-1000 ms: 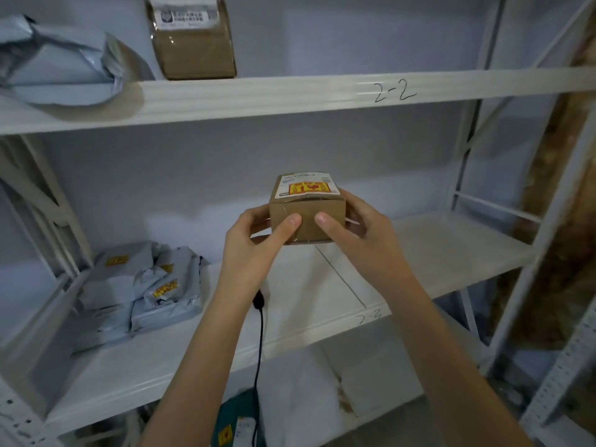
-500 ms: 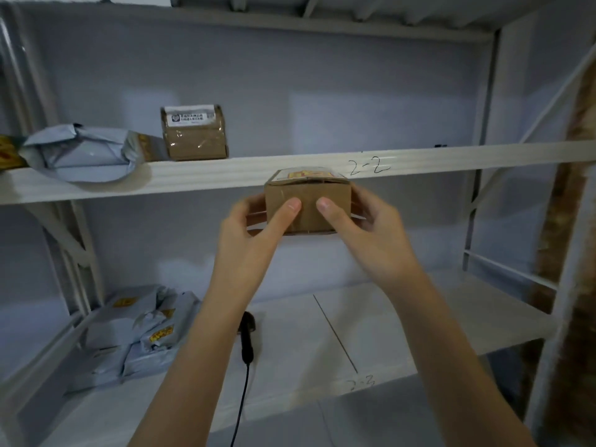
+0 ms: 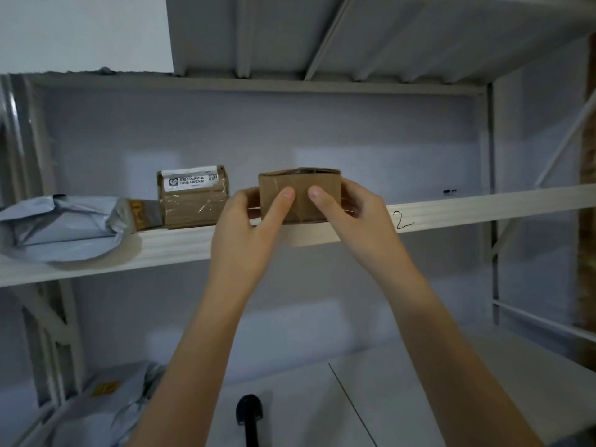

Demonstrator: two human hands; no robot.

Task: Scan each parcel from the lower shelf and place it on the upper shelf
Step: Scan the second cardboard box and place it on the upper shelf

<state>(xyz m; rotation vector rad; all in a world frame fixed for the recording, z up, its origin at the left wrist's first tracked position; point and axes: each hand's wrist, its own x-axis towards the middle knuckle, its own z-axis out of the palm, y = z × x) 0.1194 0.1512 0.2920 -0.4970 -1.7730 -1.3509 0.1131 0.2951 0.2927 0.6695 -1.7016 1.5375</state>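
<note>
A small brown cardboard box [image 3: 300,185] is held at the front edge of the upper shelf [image 3: 483,206]. My left hand [image 3: 248,227] grips its left side and my right hand [image 3: 351,214] grips its right side, both thumbs pressed on the near face. Whether the box's bottom rests on the shelf, I cannot tell. Further left on the same shelf stand a taped brown parcel with a white label [image 3: 192,196] and a grey poly mailer [image 3: 61,225]. Grey mailers with yellow labels [image 3: 100,404] lie on the lower shelf [image 3: 419,382]. The black scanner [image 3: 249,414] lies there too.
White uprights [image 3: 490,162] frame the right end of the rack. The underside of a higher shelf [image 3: 322,37] hangs overhead. A handwritten "2" [image 3: 401,221] marks the upper shelf's front edge, right of my hands.
Both hands have raised the box from mid-height between the shelves up to the upper shelf's edge. The camera has tilted upward with it.
</note>
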